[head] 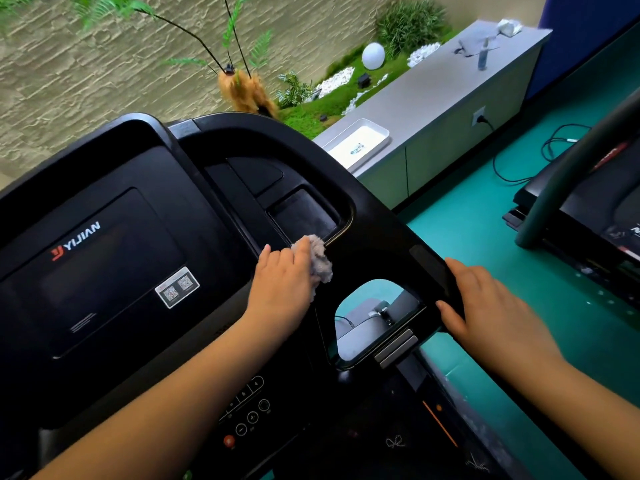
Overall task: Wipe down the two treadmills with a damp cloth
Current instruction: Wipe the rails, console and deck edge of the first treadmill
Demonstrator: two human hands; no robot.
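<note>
A black treadmill console (pixel 145 216) with a dark screen fills the left and middle of the head view. My left hand (pixel 282 285) holds a crumpled grey cloth (pixel 320 259) and presses it on the console just below the right-hand storage pocket (pixel 304 216). My right hand (pixel 485 306) rests over the console's right handle bar (pixel 426 268), fingers wrapped over its outer edge. A second treadmill (pixel 595 216) stands at the right on the green floor, only partly in view.
A grey cabinet (pixel 433 98) runs along the back right with a white tray (pixel 360 143), a spray bottle (pixel 483 55) and a cloth on it. Cables (pixel 530 157) lie on the green floor between the treadmills. Plants and a stone wall stand behind.
</note>
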